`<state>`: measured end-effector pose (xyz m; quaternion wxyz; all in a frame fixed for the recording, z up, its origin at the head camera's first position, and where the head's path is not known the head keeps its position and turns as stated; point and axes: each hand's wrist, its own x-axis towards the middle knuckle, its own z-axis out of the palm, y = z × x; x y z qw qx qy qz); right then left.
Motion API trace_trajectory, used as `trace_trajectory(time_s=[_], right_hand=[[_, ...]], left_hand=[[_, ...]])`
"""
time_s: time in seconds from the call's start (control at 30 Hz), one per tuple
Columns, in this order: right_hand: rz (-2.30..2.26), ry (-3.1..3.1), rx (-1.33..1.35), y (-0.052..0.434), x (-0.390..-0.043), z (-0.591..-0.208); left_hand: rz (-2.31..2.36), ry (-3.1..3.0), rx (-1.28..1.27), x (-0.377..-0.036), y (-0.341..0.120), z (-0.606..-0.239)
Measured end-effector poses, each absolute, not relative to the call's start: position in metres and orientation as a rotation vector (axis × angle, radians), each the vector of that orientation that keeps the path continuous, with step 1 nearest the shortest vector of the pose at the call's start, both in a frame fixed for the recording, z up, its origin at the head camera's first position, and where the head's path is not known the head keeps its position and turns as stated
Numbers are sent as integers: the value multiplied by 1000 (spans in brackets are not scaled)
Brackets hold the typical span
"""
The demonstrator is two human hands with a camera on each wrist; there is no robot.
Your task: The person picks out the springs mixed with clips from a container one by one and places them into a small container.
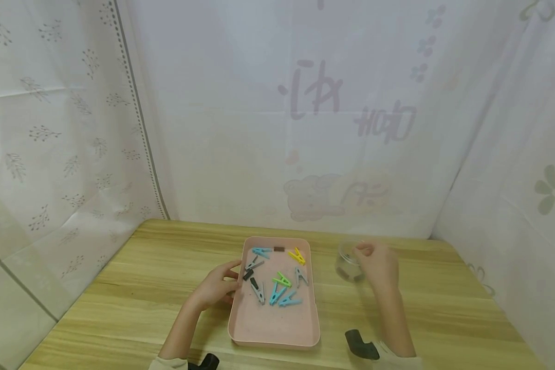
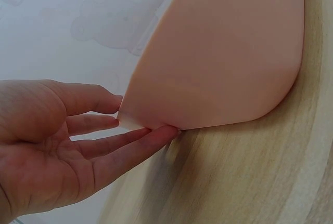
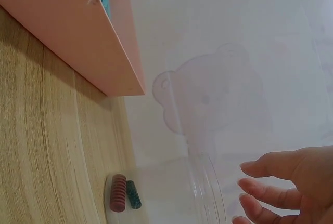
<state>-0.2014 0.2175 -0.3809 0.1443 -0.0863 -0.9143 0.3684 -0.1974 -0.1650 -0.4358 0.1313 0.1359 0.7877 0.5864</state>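
A pink tray (image 1: 273,324) holds several clothes pegs, among them a green peg (image 1: 282,279), a yellow peg (image 1: 297,256) and blue and grey ones. A small brown ribbed piece (image 1: 279,248) and black pieces lie among them. My left hand (image 1: 218,283) touches the tray's left side with extended fingers (image 2: 132,151). Over the mouth of a clear jar (image 1: 348,264), my right hand (image 1: 379,261) hovers with bent, parted fingers and nothing visible between them. Inside the jar are a dark red ribbed piece (image 3: 118,193) and a dark green one (image 3: 133,195).
The wooden table (image 1: 166,272) reaches back to a pale printed curtain (image 1: 236,128), with more curtain at both sides. The jar stands to the right of the tray. Black straps or mounts (image 1: 362,345) sit by both wrists.
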Motion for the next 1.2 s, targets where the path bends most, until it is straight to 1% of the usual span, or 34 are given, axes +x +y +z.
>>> trace_trajectory(time_s=[1.2], right_hand=[[1047, -2648, -192, 202, -201, -381]], left_hand=[[1699, 2298, 389, -198, -162, -436]])
